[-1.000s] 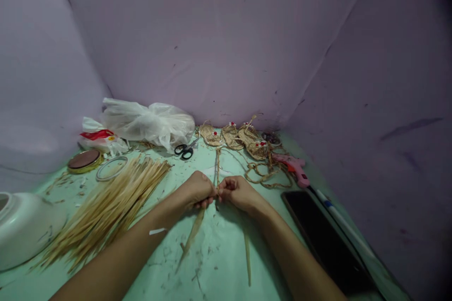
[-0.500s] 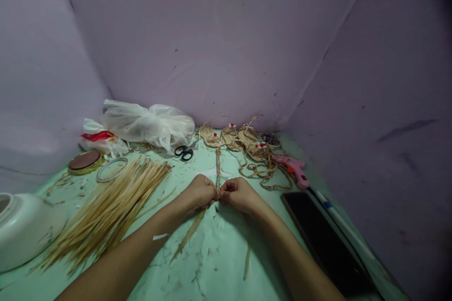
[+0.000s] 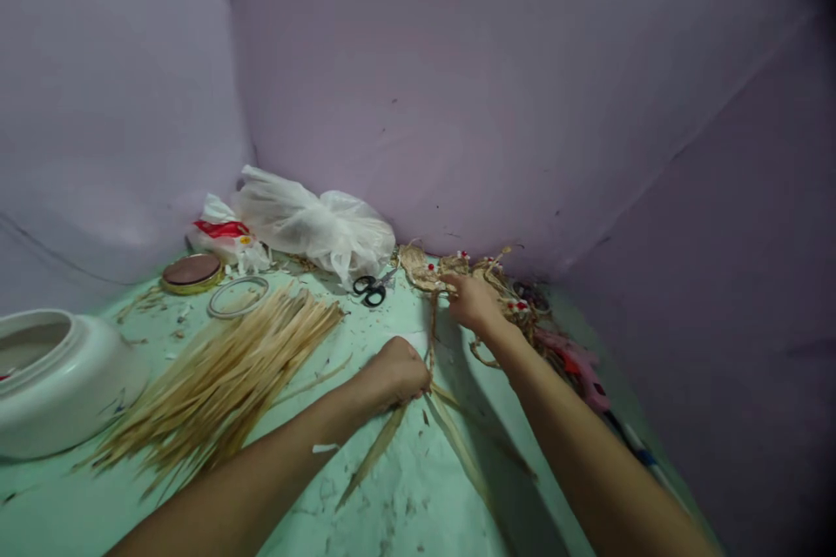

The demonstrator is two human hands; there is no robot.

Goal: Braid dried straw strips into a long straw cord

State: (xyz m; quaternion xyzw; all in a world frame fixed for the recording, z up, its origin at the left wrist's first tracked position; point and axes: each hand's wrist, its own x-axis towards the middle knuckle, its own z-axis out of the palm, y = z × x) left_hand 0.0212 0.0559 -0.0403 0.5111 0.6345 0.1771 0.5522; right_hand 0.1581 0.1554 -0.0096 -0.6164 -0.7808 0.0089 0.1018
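Observation:
My left hand (image 3: pixel 398 372) is closed around the near end of a narrow braid (image 3: pixel 432 326) of dry plant strips. Below this fist, loose strip ends (image 3: pixel 457 439) fan out over the table. My right hand (image 3: pixel 475 306) is farther off, beside the braid's far end, with its index finger stretched toward the woven straw pieces (image 3: pixel 418 268) that carry red and white beads. The finger hides part of these pieces, and whether it touches them I cannot tell.
A bundle of dry strips (image 3: pixel 241 383) lies left on the green table (image 3: pixel 405 513). Around it are a white pot (image 3: pixel 78 387), a tape roll (image 3: pixel 215 305), a round tin (image 3: pixel 192 271), scissors (image 3: pixel 371 289) and a plastic bag (image 3: pixel 320 231). A pink glue gun (image 3: pixel 588 379) lies right.
My right hand has let go of the braid's near end and moved forward to its far end. My left hand still grips the braid. The view has turned left.

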